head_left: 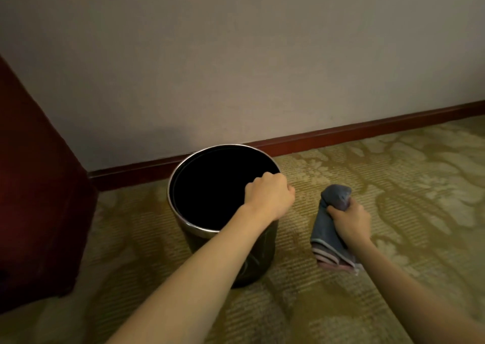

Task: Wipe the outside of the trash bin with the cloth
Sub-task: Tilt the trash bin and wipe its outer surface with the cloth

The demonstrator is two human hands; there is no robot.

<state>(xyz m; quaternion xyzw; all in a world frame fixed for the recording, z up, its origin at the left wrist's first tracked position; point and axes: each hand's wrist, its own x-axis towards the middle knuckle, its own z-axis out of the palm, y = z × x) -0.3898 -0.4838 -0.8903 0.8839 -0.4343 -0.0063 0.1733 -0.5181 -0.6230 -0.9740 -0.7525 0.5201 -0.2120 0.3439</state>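
A round dark trash bin [181, 215] with a silver metal rim stands upright on the carpet near the wall. Its inside is black. My left hand [269, 195] grips the bin's right rim, fingers curled over the edge. To the right of the bin, my right hand [350, 221] holds a bunched blue-grey cloth [328, 228] with pale pink layers at its lower end. The cloth hangs above the carpet, apart from the bin. My left forearm hides part of the bin's front wall.
A dark red wooden cabinet [34, 199] stands close on the left of the bin. A beige wall with a red-brown baseboard [341, 136] runs behind. Patterned yellow-green carpet [393, 173] spreads to the right and front.
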